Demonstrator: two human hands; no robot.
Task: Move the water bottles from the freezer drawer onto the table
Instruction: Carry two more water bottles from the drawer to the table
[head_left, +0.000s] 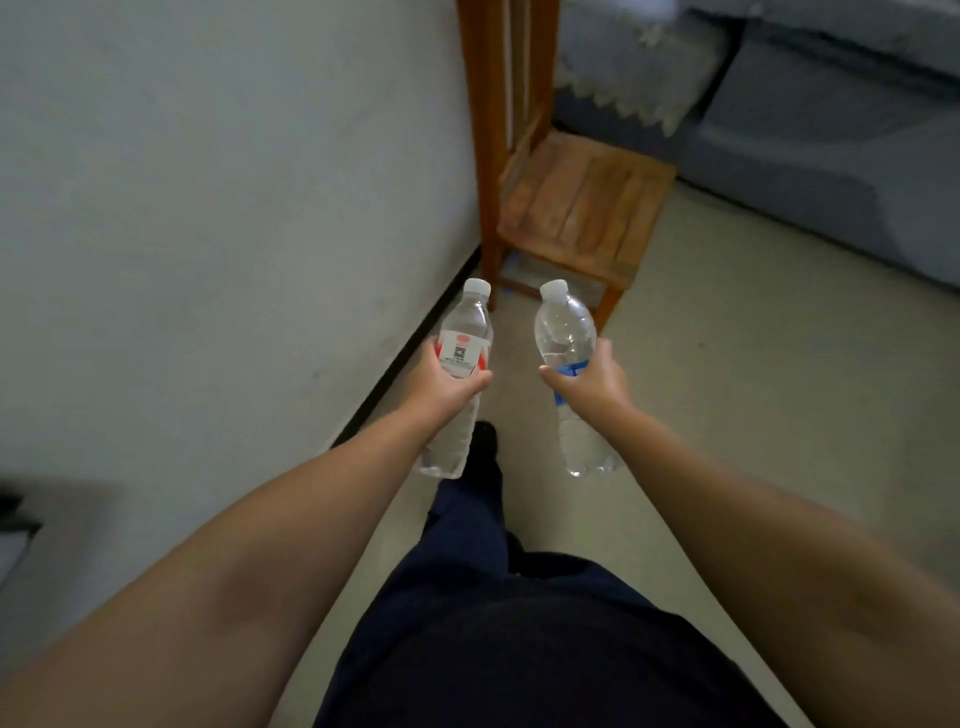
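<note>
clear bottles (466, 332) (564, 327) mid-body in left grip (441, 379), right grip (592, 382).

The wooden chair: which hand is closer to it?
Right. The right hand sits just below the wooden chair; the left hand is farther left, near the wall.

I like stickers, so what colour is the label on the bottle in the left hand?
Red and white, seen in the head view on the bottle held by the left hand.

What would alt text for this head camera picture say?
A person holds a capped water bottle in each hand: a red-labelled bottle in the left hand, a blue-labelled bottle in the right hand. Ahead stand a wooden chair and grey sofa.
</note>
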